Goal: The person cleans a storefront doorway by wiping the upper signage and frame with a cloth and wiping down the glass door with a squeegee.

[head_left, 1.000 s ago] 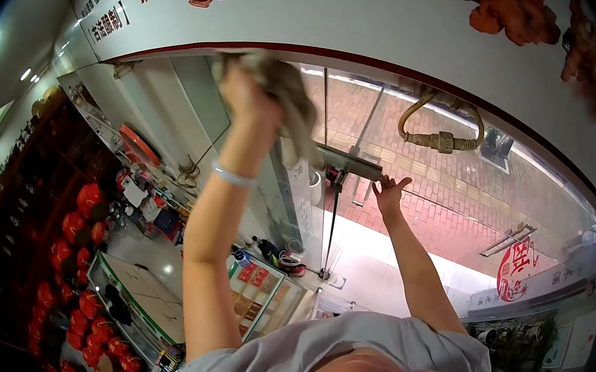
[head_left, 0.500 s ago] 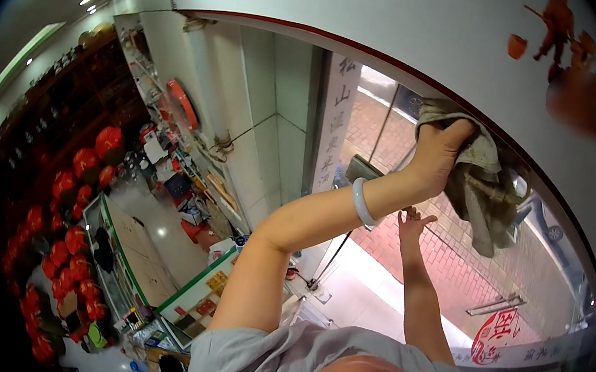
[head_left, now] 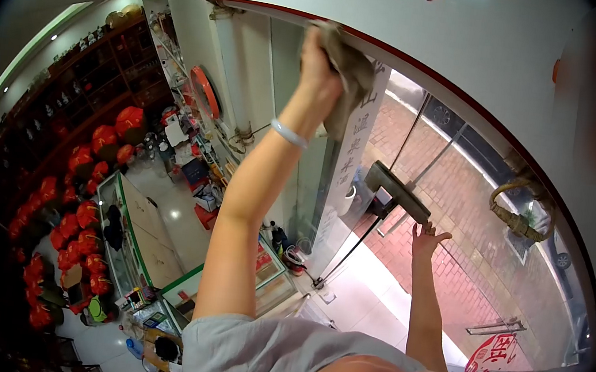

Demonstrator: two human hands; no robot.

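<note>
High at the top edge of the glass front, my left hand (head_left: 320, 71) is closed round a crumpled grey-brown cloth (head_left: 351, 74). A pale bangle (head_left: 289, 133) circles that wrist. The cloth lies close under the red-edged sign panel, by the green-tinted pane and the strip with dark characters. Lower and to the right, my right hand (head_left: 428, 239) holds nothing, its fingers spread before the glass. Its fingertips are near the end of a dark flat wiper head (head_left: 399, 192) on a thin pole; I cannot tell whether they touch it.
A metal door handle (head_left: 495, 328) and a red printed emblem (head_left: 490, 358) are low on the glass. A woven ring-shaped object (head_left: 522, 210) hangs at the right. Behind on the left stand a green-edged glass counter (head_left: 148, 242), red-topped jars (head_left: 89, 242) and dark shelving (head_left: 76, 98).
My left hand has carried the cloth leftward along the top of the glass. The view has shifted, uncovering the woven ring and the wiper head. My right hand stays spread.
</note>
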